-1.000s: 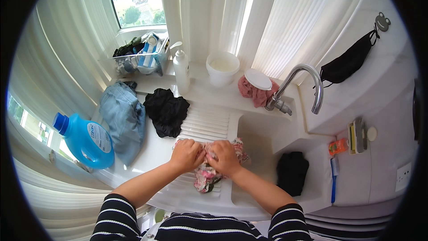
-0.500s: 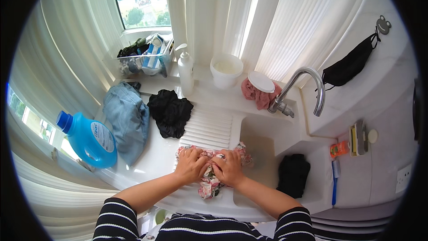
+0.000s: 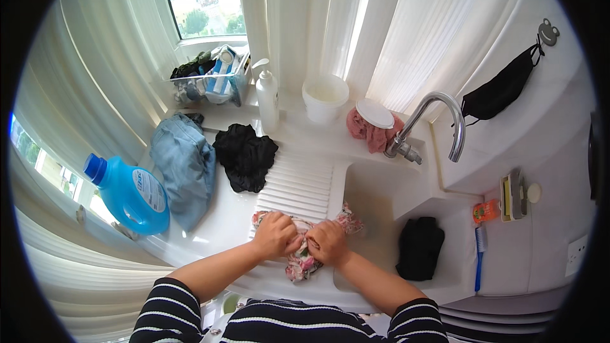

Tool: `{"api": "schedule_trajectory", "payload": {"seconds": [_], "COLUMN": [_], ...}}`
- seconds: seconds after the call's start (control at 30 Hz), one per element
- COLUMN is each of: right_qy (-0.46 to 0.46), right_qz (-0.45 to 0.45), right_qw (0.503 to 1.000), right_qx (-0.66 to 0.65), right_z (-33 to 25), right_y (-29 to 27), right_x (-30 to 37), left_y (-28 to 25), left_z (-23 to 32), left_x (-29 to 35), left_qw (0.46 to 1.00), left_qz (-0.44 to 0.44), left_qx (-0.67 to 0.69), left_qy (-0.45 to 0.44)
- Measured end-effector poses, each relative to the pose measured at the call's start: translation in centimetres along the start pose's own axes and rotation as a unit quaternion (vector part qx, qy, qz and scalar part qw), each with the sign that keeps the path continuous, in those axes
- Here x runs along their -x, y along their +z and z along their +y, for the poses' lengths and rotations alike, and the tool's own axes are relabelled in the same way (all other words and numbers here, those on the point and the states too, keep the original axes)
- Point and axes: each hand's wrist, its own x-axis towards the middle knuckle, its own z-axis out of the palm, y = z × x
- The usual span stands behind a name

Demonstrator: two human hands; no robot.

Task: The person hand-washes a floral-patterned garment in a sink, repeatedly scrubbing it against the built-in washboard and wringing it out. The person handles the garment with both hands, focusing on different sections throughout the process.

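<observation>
A pink-and-white floral cloth (image 3: 301, 267) lies bunched on the lower end of the ribbed washboard (image 3: 295, 181), its right end hanging over the sink edge. My left hand (image 3: 276, 235) is closed on the cloth's left part, fingers curled. Close beside it, my right hand (image 3: 327, 243) grips the cloth's right part. The sink basin (image 3: 365, 200) to the right holds cloudy water. A black folded cloth (image 3: 420, 249) rests at the basin's right side. Behind my left hand lies a crumpled black garment (image 3: 245, 157).
Left stand a blue detergent bottle (image 3: 130, 194) and a light-blue garment (image 3: 184, 168). At the back are a clear bin (image 3: 238, 86), a white pump bottle (image 3: 267, 101), a white tub (image 3: 324, 111) and a pink cloth (image 3: 368, 134). A curved faucet (image 3: 459, 130) overhangs; a blue brush (image 3: 480, 257) is right.
Both hands have curled tighter around the floral cloth, knuckles now raised. The cloth between them is more bunched. The whole view has shifted slightly.
</observation>
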Motion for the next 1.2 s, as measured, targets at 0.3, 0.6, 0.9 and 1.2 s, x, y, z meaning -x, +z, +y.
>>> {"api": "schedule_trajectory", "payload": {"seconds": [0.3,0.6,0.9,1.2], "right_qy": [0.129,0.148,0.225,0.339], "right_qz": [0.036,0.007,0.019,-0.007], "right_qw": [0.979,0.983,0.965,0.938], "right_qx": [0.156,0.111,0.13,0.065], "right_z": [3.2,4.5,3.7,3.2], "right_y": [2.0,2.8,2.0,-0.9], "right_x": [-5.0,-4.8,-2.9,3.6], "left_y": [2.6,3.4,2.4,-1.2], "left_z": [-3.4,-3.7,-3.4,0.5], "left_x": [-5.4,-5.4,-2.5,1.5], "left_qw": [0.988,0.984,0.988,0.972], "left_qz": [0.046,-0.018,0.0,-0.12], "left_qx": [-0.065,-0.064,-0.039,0.022], "left_qy": [-0.132,-0.164,-0.147,-0.199]}}
